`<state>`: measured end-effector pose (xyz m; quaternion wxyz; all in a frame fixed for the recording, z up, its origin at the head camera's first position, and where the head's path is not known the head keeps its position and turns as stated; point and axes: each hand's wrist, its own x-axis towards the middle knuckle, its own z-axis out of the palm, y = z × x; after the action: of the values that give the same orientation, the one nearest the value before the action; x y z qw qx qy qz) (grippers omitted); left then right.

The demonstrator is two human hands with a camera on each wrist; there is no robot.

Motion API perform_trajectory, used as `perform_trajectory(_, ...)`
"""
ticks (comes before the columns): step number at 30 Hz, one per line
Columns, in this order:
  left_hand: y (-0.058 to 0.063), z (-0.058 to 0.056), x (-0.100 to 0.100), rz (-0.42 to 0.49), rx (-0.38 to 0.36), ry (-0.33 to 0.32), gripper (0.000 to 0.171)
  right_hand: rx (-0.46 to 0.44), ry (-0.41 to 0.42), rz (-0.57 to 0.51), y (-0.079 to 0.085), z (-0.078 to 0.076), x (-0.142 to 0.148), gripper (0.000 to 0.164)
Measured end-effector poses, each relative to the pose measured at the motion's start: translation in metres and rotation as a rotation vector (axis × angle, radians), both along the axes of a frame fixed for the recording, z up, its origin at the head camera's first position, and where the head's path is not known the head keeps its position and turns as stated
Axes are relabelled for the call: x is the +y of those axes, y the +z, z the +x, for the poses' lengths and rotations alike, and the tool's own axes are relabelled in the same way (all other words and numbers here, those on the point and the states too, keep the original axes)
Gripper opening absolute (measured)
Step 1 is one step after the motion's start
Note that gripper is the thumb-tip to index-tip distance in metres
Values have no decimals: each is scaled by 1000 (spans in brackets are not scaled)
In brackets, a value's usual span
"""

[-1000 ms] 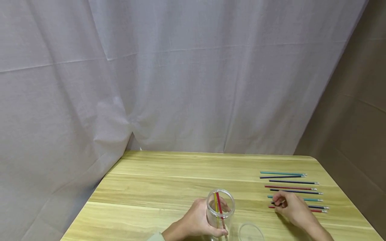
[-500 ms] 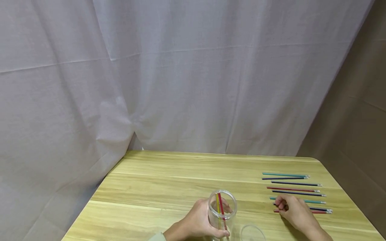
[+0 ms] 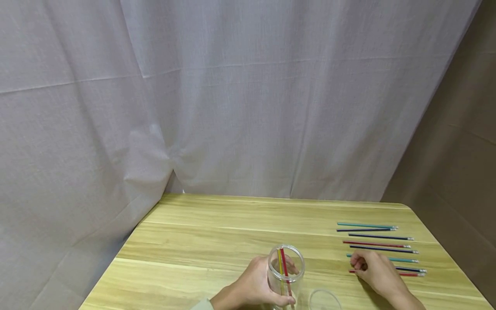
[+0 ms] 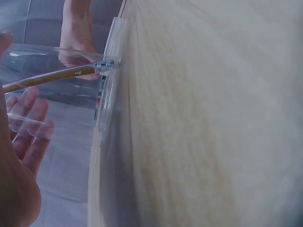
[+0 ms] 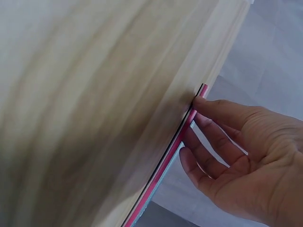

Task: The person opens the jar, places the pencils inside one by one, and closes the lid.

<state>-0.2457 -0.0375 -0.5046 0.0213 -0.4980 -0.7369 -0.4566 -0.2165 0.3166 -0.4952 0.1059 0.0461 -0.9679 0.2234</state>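
Observation:
My left hand (image 3: 257, 280) grips a clear plastic jar (image 3: 286, 279) from its left side, fingers wrapped around the wall. Inside lean a yellow pencil (image 3: 280, 267) and a red pencil (image 3: 284, 265); the left wrist view shows their eraser ends at the jar's bottom and an HB mark on the yellow pencil (image 4: 78, 73). At the right, my right hand (image 3: 377, 271) pinches another red pencil (image 5: 163, 163) near its left end, thumb on the near side and fingertips on the far side. In the head view, this hand covers the middle of that pencil.
Beyond the right hand lie several pencils: teal (image 3: 366, 225), dark blue (image 3: 381, 236) and red (image 3: 373, 244), erasers to the right. A clear round lid (image 3: 324, 300) rests right of the jar. Grey cloth (image 3: 240, 107) hangs behind the wooden table (image 3: 217, 228).
The view shifted slightly at first. My right fingers closed in on the nearest red pencil, and its left end has slid slightly left. My left hand keeps holding the jar.

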Motion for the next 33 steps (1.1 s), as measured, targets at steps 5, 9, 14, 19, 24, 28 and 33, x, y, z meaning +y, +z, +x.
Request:
perform_trajectory(5,0,1,-1,-10,-20,5,62,9,21,-17,-2,0,-5,31)
perform_trajectory(9,0,1,-1,-11,0,8,62,6,23,-34,-2,0,-9,31)
perform_trajectory(14,0,1,-1,-13,4,8,61,1,9,-40,0,-1,-13,30)
perform_trajectory(19,0,1,-1,-20,-21,8,61,27,-6,-44,3,-2,-19,27)
perform_trajectory(24,-1,1,-1,-9,1,15,62,100,-3,-71,7,-3,-24,23)
perform_trajectory(28,0,1,0,-15,-11,14,61,177,20,-86,12,-3,-27,25)
perform_trajectory(33,1,0,-1,-23,-11,10,60,284,29,-96,16,-4,-33,26)
